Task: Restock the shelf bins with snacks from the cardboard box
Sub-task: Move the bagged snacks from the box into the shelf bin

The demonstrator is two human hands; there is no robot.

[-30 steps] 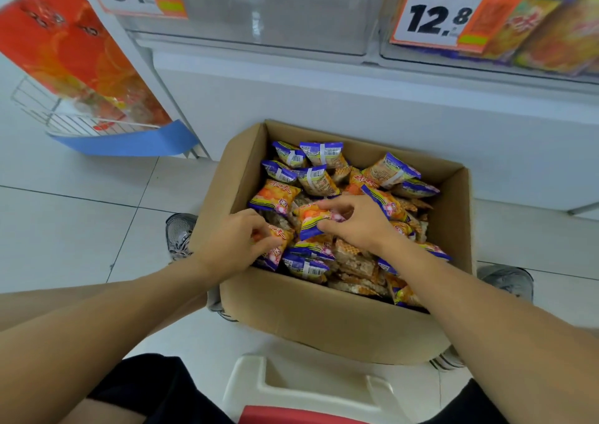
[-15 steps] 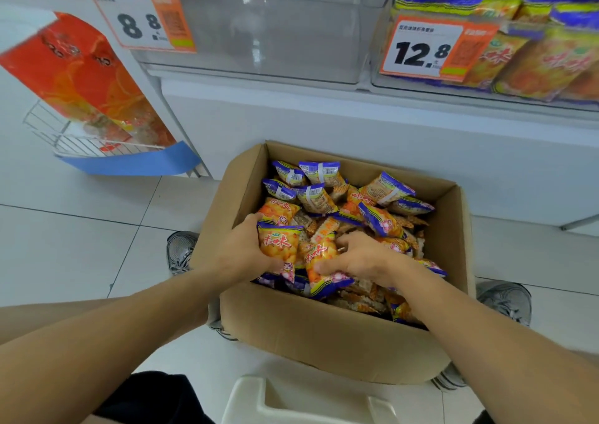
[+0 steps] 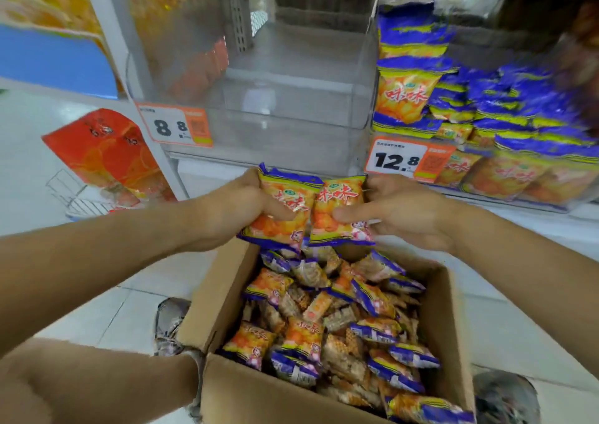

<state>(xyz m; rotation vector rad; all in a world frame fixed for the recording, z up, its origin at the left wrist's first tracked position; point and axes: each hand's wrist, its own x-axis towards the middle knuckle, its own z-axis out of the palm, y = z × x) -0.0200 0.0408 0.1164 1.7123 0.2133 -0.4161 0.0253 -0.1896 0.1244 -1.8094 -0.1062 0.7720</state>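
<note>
An open cardboard box on the floor holds several orange-and-blue snack packets. My left hand grips one orange snack packet, thumb across its front. Beside it my right hand grips a second orange snack packet. Both packets are held side by side above the box's far edge, in front of a clear shelf bin with a price tag reading 8.8. That bin looks bare inside.
The bin on the right, tagged 12.8, is full of the same orange-and-blue packets. A red-orange display bag hangs over a wire rack at the left. My shoes flank the box on the white tiled floor.
Both hands have lifted out of the box, each with a packet, up to the front of the shelf bins. The view has tilted upward toward the shelf.
</note>
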